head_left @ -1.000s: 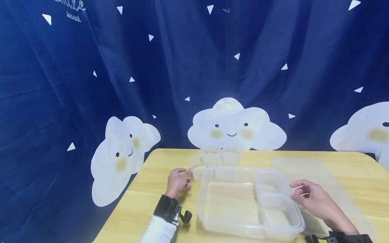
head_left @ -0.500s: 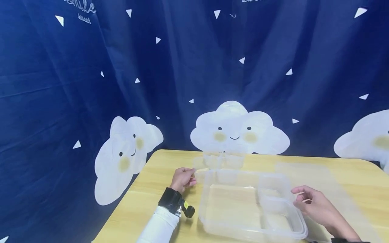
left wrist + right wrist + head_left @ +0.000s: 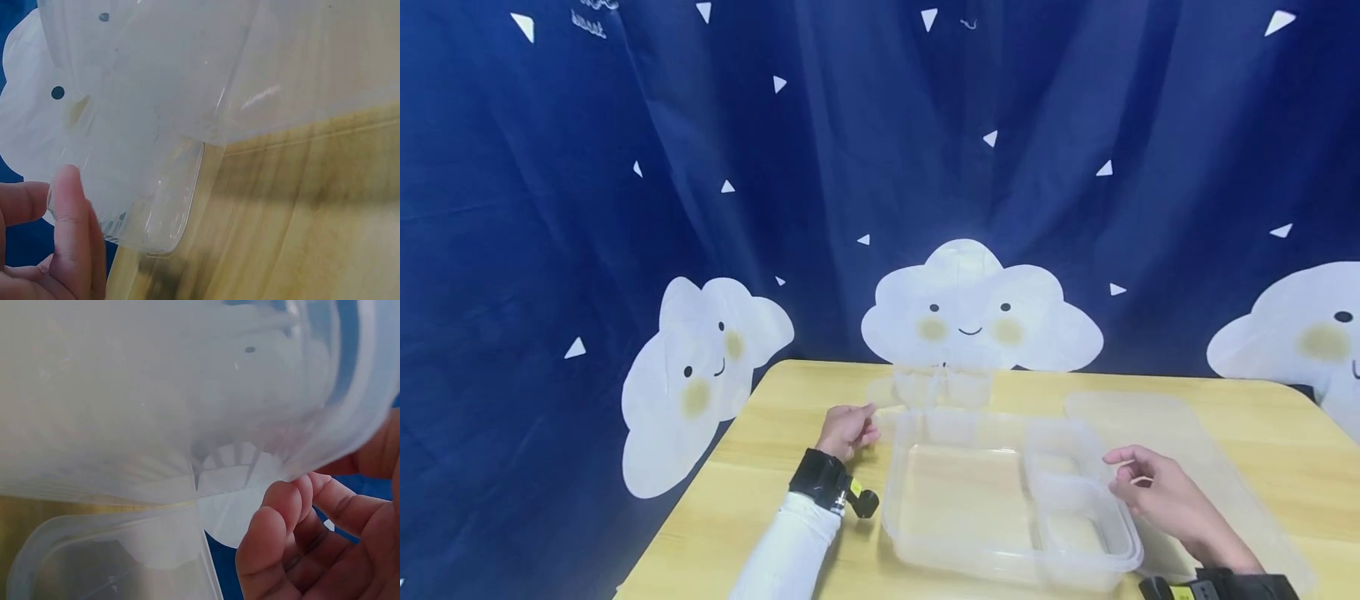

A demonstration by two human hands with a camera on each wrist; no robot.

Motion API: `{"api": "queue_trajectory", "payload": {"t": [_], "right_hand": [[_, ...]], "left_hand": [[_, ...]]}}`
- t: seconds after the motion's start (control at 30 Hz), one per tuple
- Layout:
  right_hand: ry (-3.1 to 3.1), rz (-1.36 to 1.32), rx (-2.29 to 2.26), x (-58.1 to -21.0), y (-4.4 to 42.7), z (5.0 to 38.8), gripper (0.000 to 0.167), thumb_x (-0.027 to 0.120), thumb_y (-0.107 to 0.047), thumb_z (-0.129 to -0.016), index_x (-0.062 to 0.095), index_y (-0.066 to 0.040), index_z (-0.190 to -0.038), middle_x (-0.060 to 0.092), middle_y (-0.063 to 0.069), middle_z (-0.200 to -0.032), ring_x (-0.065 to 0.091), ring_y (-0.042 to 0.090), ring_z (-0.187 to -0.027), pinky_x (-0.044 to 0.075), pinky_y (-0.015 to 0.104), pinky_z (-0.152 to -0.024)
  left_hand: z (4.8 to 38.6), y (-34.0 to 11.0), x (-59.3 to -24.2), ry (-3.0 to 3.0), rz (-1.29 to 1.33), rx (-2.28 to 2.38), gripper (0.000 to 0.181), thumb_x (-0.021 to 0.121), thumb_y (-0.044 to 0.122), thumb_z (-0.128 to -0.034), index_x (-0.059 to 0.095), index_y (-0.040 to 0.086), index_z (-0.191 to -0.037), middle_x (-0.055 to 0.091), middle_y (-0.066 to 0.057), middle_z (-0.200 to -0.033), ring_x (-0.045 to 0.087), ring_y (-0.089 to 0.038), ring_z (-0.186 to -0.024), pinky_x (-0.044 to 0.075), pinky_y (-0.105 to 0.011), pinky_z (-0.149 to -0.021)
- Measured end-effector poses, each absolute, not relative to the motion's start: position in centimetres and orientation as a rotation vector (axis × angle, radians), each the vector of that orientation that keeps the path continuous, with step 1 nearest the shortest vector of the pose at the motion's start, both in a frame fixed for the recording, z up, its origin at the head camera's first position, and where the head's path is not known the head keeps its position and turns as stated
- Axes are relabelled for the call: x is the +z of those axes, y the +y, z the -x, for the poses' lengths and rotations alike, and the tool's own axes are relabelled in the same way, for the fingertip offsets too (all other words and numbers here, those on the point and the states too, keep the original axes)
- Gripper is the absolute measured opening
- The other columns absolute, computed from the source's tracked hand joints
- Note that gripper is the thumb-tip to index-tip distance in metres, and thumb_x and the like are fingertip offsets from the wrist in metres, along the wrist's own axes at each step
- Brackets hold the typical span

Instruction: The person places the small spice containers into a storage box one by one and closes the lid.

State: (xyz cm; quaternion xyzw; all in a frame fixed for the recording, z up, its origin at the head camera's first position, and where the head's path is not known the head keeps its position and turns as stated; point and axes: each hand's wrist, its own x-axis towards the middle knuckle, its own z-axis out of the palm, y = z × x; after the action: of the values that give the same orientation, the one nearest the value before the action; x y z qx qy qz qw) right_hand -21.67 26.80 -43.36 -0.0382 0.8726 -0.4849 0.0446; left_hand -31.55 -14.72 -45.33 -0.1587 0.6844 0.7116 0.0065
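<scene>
In the head view, a large clear plastic food container (image 3: 966, 492) with one wide and two smaller compartments stands on the table. Behind its far left corner are several small clear plastic boxes (image 3: 967, 388). My left hand (image 3: 846, 431) pinches the edge of the nearest small box (image 3: 165, 212) between thumb and finger, as the left wrist view shows. My right hand (image 3: 1161, 493), fingers curled, holds the large container's right rim; the right wrist view shows the fingertips (image 3: 259, 537) under that rim. Transparent walls blur where the small boxes overlap.
A translucent flat lid (image 3: 1217, 475) lies on the table to the right, partly under my right forearm. The wooden table (image 3: 722, 492) ends at a blue curtain (image 3: 820, 167) printed with clouds. Each wrist wears a black camera strap (image 3: 817, 478).
The view has tilted slightly down, then up. My left hand has shifted a little away from me with the small box. My right hand keeps its place at the large container's rim.
</scene>
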Motion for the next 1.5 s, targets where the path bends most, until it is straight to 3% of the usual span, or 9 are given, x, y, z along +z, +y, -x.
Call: {"api": "queue_trajectory", "payload": {"t": [0.13,0.37,0.9,1.17,1.3,1.4,1.5], "right_hand": [[2.686,0.137,-1.478,-43.2,26.6,21.9,0.036,0.058,-0.001,-0.089,0.05,0.01,-0.123,0.055,0.008,-0.086,0.054,0.017,-0.069,0.049,0.027,-0.056],[2.667,0.14,-1.487,-43.2,26.5,21.8,0.038,0.061,-0.001,-0.088,0.05,0.009,-0.123,0.054,0.009,-0.088,0.055,0.016,-0.074,0.05,0.027,-0.057],[2.646,0.142,-1.511,-43.3,26.7,21.8,0.042,0.06,0.002,-0.087,0.047,0.01,-0.126,0.053,0.01,-0.088,0.055,0.018,-0.076,0.051,0.028,-0.06],[2.679,0.156,-1.492,-43.3,26.8,21.5,0.038,0.061,-0.001,-0.088,0.05,0.01,-0.123,0.054,0.008,-0.086,0.055,0.016,-0.072,0.048,0.026,-0.057],[2.675,0.162,-1.503,-43.5,26.8,21.4,0.037,0.06,0.0,-0.088,0.05,0.01,-0.122,0.054,0.009,-0.086,0.054,0.016,-0.07,0.048,0.026,-0.056],[2.668,0.169,-1.526,-43.5,26.8,21.4,0.039,0.061,0.001,-0.087,0.049,0.01,-0.123,0.053,0.009,-0.086,0.054,0.016,-0.068,0.048,0.026,-0.055],[2.657,0.166,-1.544,-43.5,26.7,21.4,0.039,0.061,0.001,-0.087,0.049,0.01,-0.123,0.052,0.009,-0.087,0.054,0.016,-0.068,0.048,0.026,-0.055]], "left_hand": [[31.7,-14.8,-44.9,2.169,0.463,2.263,0.026,0.062,0.006,-0.0931,0.058,-0.017,-0.104,0.057,-0.008,-0.068,0.059,-0.009,-0.052,0.055,-0.018,-0.052],[31.3,-14.6,-44.7,2.245,0.472,2.251,0.014,0.062,-0.001,-0.0901,0.063,-0.013,-0.097,0.062,-0.011,-0.071,0.062,-0.009,-0.055,0.055,-0.017,-0.055],[31.6,-14.9,-44.5,2.271,0.458,2.197,0.019,0.062,0.0,-0.0895,0.063,-0.014,-0.103,0.064,-0.008,-0.066,0.06,-0.006,-0.05,0.05,-0.014,-0.047],[31.5,-15.1,-44.1,2.294,0.513,2.183,0.019,0.061,0.002,-0.0906,0.063,-0.012,-0.103,0.064,-0.008,-0.069,0.061,-0.006,-0.053,0.055,-0.017,-0.054],[31.4,-15.4,-44.1,2.34,0.543,2.129,0.022,0.06,0.006,-0.0911,0.064,-0.011,-0.105,0.065,-0.006,-0.068,0.06,-0.005,-0.052,0.047,-0.016,-0.045],[31.4,-15.5,-43.8,2.33,0.558,2.153,0.022,0.061,0.006,-0.0905,0.064,-0.01,-0.105,0.065,-0.007,-0.069,0.061,-0.006,-0.053,0.05,-0.017,-0.048],[31.4,-15.5,-43.5,2.295,0.572,2.203,0.02,0.061,0.003,-0.0897,0.064,-0.01,-0.104,0.064,-0.009,-0.073,0.063,-0.007,-0.055,0.056,-0.02,-0.058]]}}
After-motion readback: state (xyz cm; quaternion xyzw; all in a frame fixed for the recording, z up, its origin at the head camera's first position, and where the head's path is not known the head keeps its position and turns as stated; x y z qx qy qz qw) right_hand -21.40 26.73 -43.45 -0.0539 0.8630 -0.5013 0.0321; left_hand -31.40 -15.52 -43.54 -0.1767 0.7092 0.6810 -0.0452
